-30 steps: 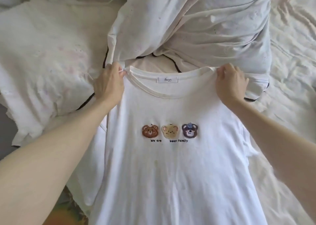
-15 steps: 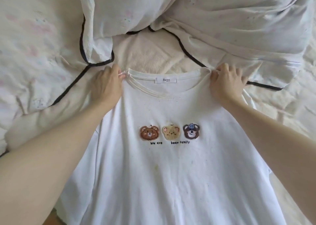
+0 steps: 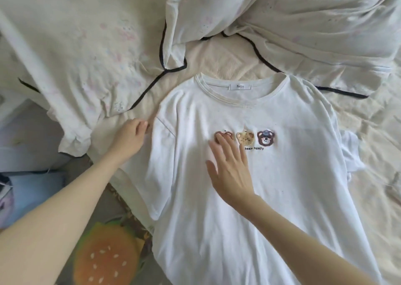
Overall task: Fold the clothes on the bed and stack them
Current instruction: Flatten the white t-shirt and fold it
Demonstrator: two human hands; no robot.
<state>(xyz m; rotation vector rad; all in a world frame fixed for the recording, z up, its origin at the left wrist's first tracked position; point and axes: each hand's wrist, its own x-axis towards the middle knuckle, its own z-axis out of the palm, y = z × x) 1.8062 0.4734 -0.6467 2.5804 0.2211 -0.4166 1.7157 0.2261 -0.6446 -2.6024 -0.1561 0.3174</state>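
A white T-shirt (image 3: 271, 187) lies front up and spread flat on the bed, collar pointing away from me. Three bear patches (image 3: 256, 138) and small black lettering cross its chest. My left hand (image 3: 129, 138) is at the top edge of the shirt's left sleeve (image 3: 160, 167), its fingers curled onto the fabric there. My right hand (image 3: 230, 169) rests flat on the chest with fingers apart, covering part of the leftmost bear. The right sleeve (image 3: 349, 152) lies crumpled beside the body.
A rumpled white duvet with black piping (image 3: 282, 24) is heaped just beyond the collar and to the left. The bed's edge (image 3: 130, 189) runs diagonally at lower left, with a burger-shaped cushion (image 3: 104, 256) and blue items (image 3: 32, 189) on the floor below it.
Both hands have let go of the shirt's shoulders. The shirt now lies flat; my left hand has dropped to the left sleeve and my right hand has come onto the chest.
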